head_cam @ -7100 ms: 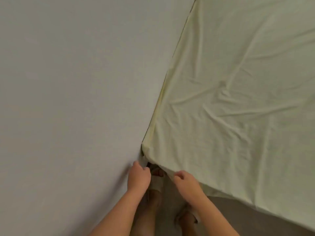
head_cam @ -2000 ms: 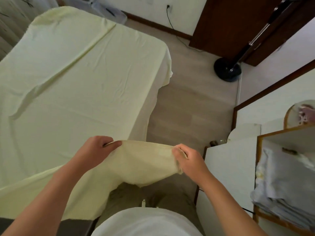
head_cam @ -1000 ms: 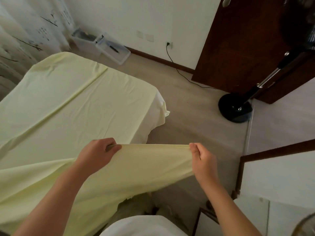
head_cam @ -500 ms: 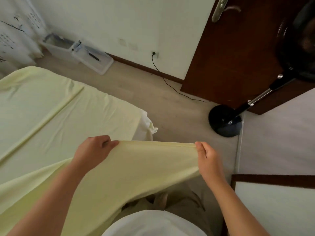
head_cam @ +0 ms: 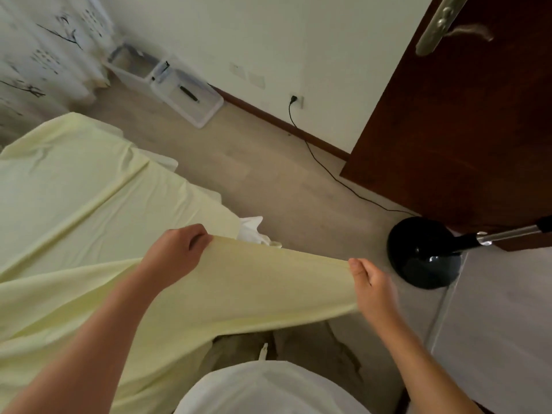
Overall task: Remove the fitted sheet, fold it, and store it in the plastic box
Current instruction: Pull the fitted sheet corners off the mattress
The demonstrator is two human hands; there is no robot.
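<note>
You look down over your own arms at a pale yellow fitted sheet (head_cam: pixel 239 294). Your left hand (head_cam: pixel 176 255) is closed in a fist around the sheet's edge, knuckles up. Your right hand (head_cam: pixel 372 283) pinches the same edge between thumb and curled fingers. The edge runs taut between the two hands, in front of your waist, and the cloth below it hangs down over your legs. The rest of the sheet lies spread and creased over the bed (head_cam: pixel 74 189) on your left. A bit of white fabric (head_cam: pixel 251 228) shows at the bed's near corner, just beyond your left hand.

The clear plastic box (head_cam: pixel 131 70) stands on the wooden floor (head_cam: pixel 268 174) against the far wall, well apart from the sheet, beside a patterned curtain (head_cam: pixel 38 49). A second clear plastic piece with a black handle (head_cam: pixel 191 100) lies touching it; whether that is its lid, you cannot tell.

On your right, the round black base of a standing fan (head_cam: pixel 424 258) rests on the floor near a dark wooden door (head_cam: pixel 463 115). A black cord (head_cam: pixel 322 162) runs from it to a wall socket (head_cam: pixel 295 100).
</note>
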